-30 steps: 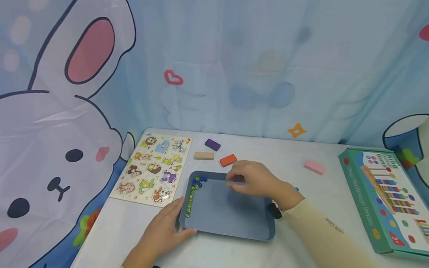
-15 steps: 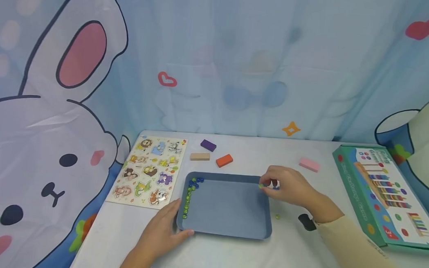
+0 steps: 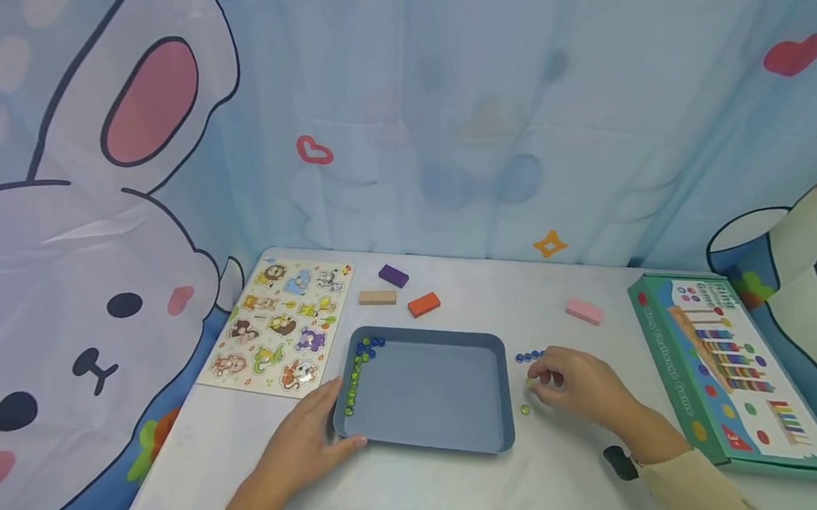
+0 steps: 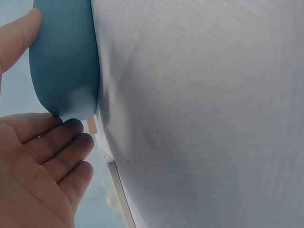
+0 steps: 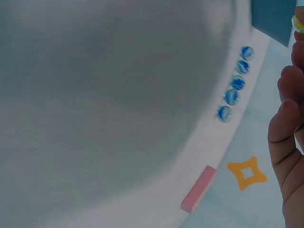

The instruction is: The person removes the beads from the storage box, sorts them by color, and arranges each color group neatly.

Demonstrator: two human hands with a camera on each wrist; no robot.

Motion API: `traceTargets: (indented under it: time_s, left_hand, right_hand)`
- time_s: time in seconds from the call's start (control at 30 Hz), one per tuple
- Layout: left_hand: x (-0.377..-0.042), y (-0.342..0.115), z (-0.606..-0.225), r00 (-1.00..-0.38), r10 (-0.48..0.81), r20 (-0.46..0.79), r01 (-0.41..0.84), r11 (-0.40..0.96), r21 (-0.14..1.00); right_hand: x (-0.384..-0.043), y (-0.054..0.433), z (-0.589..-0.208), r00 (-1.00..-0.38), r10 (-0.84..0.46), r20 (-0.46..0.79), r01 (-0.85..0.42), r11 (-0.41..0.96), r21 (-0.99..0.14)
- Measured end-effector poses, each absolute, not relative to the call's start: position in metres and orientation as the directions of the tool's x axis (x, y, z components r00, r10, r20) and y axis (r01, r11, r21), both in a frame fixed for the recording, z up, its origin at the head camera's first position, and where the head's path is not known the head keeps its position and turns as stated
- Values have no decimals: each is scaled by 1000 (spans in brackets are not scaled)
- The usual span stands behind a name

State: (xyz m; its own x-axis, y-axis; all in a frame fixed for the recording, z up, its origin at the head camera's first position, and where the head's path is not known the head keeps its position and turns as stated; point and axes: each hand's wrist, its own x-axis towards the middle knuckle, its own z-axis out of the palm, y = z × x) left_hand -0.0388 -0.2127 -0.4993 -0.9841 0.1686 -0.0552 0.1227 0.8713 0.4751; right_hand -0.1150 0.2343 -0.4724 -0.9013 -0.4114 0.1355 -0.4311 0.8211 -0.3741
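In the head view, a blue-grey tray (image 3: pixel 435 389) lies on the table, with green and blue marbles (image 3: pixel 355 380) along its left side and back left corner. My left hand (image 3: pixel 302 443) holds the tray's front left corner, thumb at the front rim and fingers along the left wall. Right of the tray, my right hand (image 3: pixel 583 386) pinches a yellow-green marble (image 5: pixel 298 23) between thumb and fingertips, close above the table. Another green marble (image 3: pixel 525 409) lies just below that hand. A row of blue marbles (image 5: pixel 237 83) lies behind it, partly hidden in the head view.
Behind the tray lie purple (image 3: pixel 394 276), tan (image 3: pixel 378 298) and orange (image 3: pixel 423 304) blocks. A pink block (image 3: pixel 584 311) is farther right. An animal puzzle board (image 3: pixel 278 325) lies at left, a green game box (image 3: pixel 731 368) at right. A printed curtain (image 3: pixel 417 115) hangs behind.
My right hand has moved right, from over the tray's back edge to the table beside it, carrying the marble. The left hand stays at the tray corner. The head view has shifted slightly.
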Motion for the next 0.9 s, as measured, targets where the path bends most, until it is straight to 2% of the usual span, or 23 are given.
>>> traceTargets:
  time_s: [0.27,0.7,0.9]
  left_hand:
    - [-38,-213,-500,-984,169,-50,125,869,479]
    - [-38,-212,-498,-985,166,-52,121,867,483]
    - [-38,-213,-498,-985,168,-51,123,868,482]
  right_hand:
    - [-106,239,-486,-909,-405,96,-412,843,-345]
    - [-102,238,-492,-926,-374,-44,-339,880,-334]
    - [-100,239,-497,-929,-368,-44,-334,881,-335]
